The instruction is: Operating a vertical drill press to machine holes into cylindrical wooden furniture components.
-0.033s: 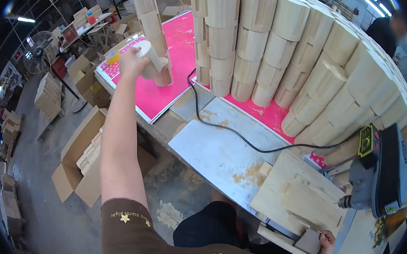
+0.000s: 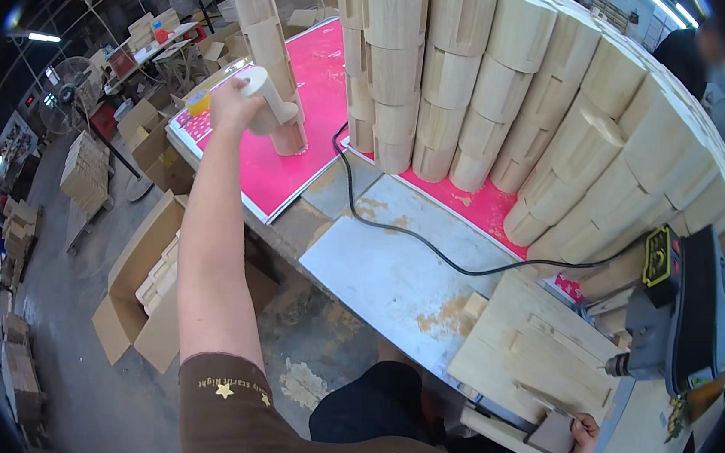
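My left hand [image 2: 233,109] is stretched out to the far left, closed around a pale notched wooden cylinder [image 2: 264,90]. That cylinder is beside a standing column of similar pieces [image 2: 287,140] on a pink sheet [image 2: 324,72]; whether the two touch, I cannot tell. At the lower right, my right hand [image 2: 584,432] has its fingers curled on the end of a flat, light-coloured piece [image 2: 549,434]. This piece sits at the near edge of a wooden board [image 2: 533,349]. Above the board is a drill head [image 2: 674,314] with a bare chuck [image 2: 618,364].
Tall rows of stacked wooden cylinders [image 2: 452,88] line the back and right. A black cable [image 2: 430,248] crosses the dusty white panel [image 2: 368,266] toward the drill. An open carton [image 2: 128,292] of wooden pieces stands on the floor at left. Someone in dark clothes [image 2: 680,60] is at far right.
The view has shifted very slightly. Both hands keep their hold, with no clear movement of the wooden cylinder.
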Motion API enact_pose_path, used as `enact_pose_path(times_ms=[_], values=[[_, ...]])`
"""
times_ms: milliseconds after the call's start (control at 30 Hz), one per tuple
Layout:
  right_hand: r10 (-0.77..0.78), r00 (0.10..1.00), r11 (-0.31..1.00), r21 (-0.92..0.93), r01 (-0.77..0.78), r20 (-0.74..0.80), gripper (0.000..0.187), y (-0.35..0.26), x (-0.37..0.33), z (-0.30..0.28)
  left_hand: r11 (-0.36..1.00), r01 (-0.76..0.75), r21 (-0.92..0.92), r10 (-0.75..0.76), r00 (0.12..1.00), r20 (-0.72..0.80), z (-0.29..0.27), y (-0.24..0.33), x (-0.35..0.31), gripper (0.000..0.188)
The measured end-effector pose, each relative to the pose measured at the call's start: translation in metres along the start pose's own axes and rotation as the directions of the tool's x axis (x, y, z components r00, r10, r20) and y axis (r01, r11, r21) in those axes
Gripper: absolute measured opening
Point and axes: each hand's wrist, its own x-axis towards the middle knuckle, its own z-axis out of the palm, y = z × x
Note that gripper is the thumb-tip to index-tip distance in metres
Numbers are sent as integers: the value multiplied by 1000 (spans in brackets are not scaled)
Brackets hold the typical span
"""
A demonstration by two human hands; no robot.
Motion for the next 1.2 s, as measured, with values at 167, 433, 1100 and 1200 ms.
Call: enact_pose_path(times_ms=[167,433,1100,1200], values=[[45,996,999,-24,-47,-73,26,11,4,-8,977,42,211,-63,993,95,41,-1,49,48],[77,991,996,-46,-83,-111,31,-2,4,3,984,71,162,-95,984,148,79,-20,69,48],[73,990,990,-108,-87,-124,31,5,3,-3,942,-296,-157,277,952,-134,64,80,15,65],[122,982,992,-15,-125,-142,28,-1,4,3,769,-358,-529,339,931,-137,55,152,-41,57]])
